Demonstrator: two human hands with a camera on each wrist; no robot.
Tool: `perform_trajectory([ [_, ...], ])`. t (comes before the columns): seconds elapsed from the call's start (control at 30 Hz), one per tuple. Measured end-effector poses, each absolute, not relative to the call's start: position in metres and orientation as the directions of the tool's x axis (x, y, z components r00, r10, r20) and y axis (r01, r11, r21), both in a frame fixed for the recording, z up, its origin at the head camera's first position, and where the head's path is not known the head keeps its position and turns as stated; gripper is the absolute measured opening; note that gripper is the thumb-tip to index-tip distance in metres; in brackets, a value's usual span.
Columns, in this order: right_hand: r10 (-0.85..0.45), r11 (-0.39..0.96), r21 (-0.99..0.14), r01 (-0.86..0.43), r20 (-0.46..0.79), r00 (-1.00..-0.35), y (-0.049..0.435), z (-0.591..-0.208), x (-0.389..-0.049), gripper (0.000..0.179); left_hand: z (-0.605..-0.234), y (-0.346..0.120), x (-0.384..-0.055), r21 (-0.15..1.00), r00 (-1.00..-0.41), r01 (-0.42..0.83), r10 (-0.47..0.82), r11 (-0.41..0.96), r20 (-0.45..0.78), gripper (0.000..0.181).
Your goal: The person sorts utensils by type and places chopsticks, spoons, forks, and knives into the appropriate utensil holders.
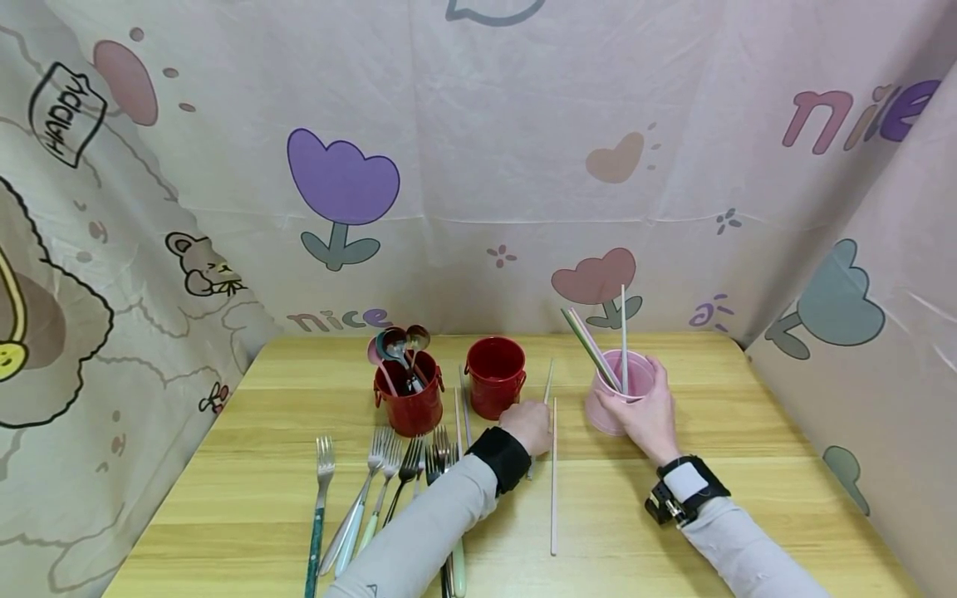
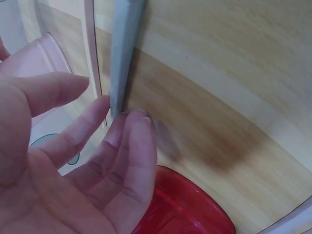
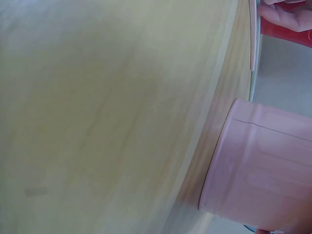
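My left hand [image 1: 527,428] is low over the table, its fingertips at a grey-blue chopstick [image 2: 124,53]. In the left wrist view the thumb stands apart from that chopstick, and the fingers are loosely bent; whether they touch it I cannot tell. A pink chopstick [image 1: 554,490] lies just to the right. With my right hand [image 1: 649,415] I grip the rim of a pink bucket [image 1: 602,418], which holds several chopsticks [image 1: 591,345] leaning out of it. The right wrist view shows the bucket's side [image 3: 258,165] but hardly any of the fingers.
A red bucket [image 1: 496,399] stands behind my left hand. Left of it, another red bucket [image 1: 411,413] holds several spoons [image 1: 404,342]. More chopsticks [image 1: 458,423] lie between these buckets and my left sleeve. Several forks [image 1: 389,457] are spread at the left, partly under my forearm.
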State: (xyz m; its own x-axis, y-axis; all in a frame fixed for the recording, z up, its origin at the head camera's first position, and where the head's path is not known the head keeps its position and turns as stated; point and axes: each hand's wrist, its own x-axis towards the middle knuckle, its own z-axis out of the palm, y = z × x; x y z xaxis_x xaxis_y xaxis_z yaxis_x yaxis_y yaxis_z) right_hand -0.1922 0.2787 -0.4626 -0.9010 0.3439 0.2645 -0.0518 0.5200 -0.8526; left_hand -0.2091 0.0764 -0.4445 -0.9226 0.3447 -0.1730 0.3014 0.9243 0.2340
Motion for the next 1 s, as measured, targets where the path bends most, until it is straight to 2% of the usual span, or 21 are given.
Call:
perform_trajectory([
  [0.13, 0.342, 0.520, -0.853, -0.048, 0.259, -0.903, 0.279, -0.462, -0.192, 0.107, -0.447, 0.080, -0.211, 0.245, -0.937, 0.257, 0.303, 0.935, -0.172, 0.013],
  [0.4, 0.341, 0.514, -0.856, -0.049, 0.256, -0.905, 0.279, -0.464, -0.193, 0.107, -0.450, 0.089, -0.217, 0.193, -0.962, 0.169, 0.205, 0.966, -0.181, 0.031],
  [0.77, 0.339, 0.517, -0.854, -0.057, 0.265, -0.903, 0.279, -0.464, -0.193, 0.107, -0.454, 0.091, -0.224, 0.186, -0.966, 0.147, 0.181, 0.971, -0.185, 0.020],
  [1.0, 0.345, 0.520, -0.851, -0.074, 0.289, -0.893, 0.280, -0.467, -0.195, 0.105, -0.452, 0.089, -0.224, 0.194, -0.964, 0.111, 0.153, 0.975, -0.217, 0.021],
])
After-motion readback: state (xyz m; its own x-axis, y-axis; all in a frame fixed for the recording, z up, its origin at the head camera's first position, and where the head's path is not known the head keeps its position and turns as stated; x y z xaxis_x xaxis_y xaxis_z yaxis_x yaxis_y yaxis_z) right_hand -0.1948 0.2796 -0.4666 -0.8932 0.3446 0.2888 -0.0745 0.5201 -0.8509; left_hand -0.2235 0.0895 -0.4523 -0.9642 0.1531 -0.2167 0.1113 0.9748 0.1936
